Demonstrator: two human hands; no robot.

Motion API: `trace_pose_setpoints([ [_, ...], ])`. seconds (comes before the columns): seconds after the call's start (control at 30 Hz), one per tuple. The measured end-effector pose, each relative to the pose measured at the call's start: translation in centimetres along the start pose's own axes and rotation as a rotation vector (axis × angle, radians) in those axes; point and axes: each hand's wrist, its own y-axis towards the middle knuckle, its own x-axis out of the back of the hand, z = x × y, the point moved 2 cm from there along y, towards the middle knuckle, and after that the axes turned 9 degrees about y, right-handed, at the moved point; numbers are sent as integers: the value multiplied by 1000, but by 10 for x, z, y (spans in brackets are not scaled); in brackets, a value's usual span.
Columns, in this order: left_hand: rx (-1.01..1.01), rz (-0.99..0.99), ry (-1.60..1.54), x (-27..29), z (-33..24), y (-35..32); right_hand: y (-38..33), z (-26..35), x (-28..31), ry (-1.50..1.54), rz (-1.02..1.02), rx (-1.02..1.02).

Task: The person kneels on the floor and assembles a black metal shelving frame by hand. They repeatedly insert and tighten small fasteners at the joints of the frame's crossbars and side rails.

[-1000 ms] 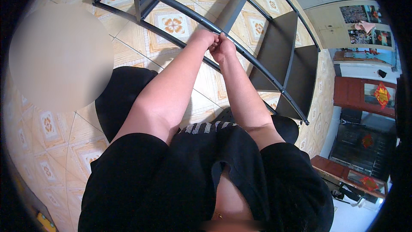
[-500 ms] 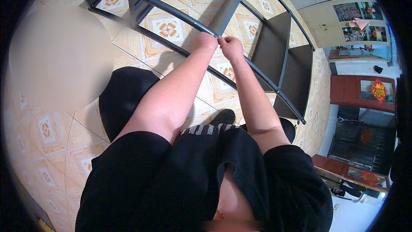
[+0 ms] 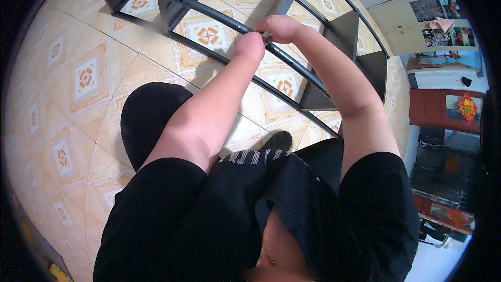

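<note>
Both hands meet at the top bar of a black metal rack standing on the tiled floor. The left hand is curled shut on the bar. The right hand is closed too, its fingers pinching a small grey part against the bar between the two hands

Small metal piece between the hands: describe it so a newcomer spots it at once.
Find the black metal shelf frame lying on the patterned tile floor. Both hands meet on its nearest rail; between the left hand and right hand sits a small grey metal piece, the only pale part on the dark frame.
</note>
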Motion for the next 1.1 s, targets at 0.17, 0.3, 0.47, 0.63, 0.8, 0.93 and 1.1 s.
trace_pose_setpoints([
  [0.17,-75,75,51,-7,-6,-7,8,-14,-7,-158,-1,136],
  [0.3,-90,84,102,-6,-9,-5,10,-20,-10,-264,-81,332],
  [0.47,39,159,-23,-5,-9,-4,1,-3,-2,-341,-110,410],
  [0.63,66,237,55,-19,1,-1,0,-20,-16,-336,-153,377],
  [0.8,110,330,70,-31,11,4,-18,-15,-25,-404,-222,267],
  [0.93,104,345,15,-20,4,-5,-37,-2,-44,-425,-226,78],
  [1.1,133,300,-62,-23,7,-6,-32,25,-64,-197,-161,-374],
])
